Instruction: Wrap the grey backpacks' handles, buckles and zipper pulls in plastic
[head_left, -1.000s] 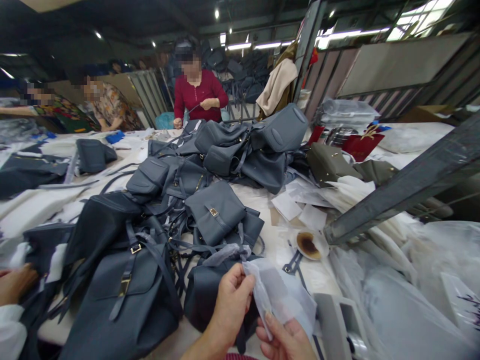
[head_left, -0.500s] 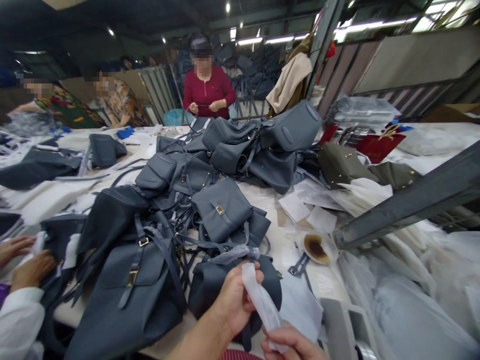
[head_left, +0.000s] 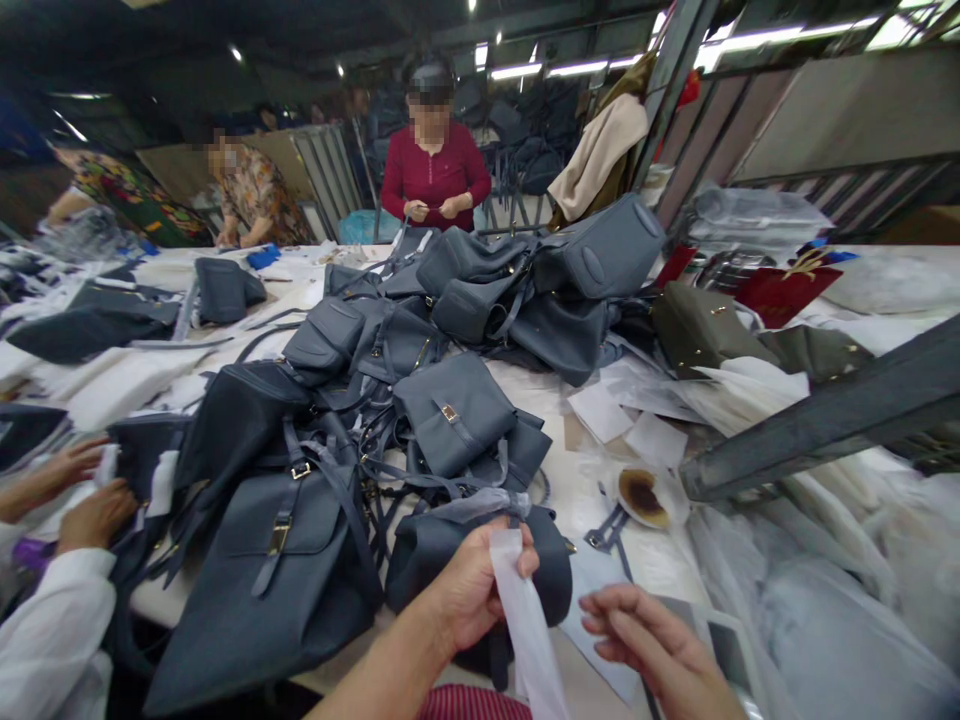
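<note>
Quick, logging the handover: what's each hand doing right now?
Left hand: closed, holding a white tissue strip.
Right hand: open, empty, fingers loosely curled, apart from the strip.

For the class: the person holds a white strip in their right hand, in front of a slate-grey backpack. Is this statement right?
No. The head view shows the white strip in the left hand, not the right. It does hang in front of the slate-grey backpack.
</note>
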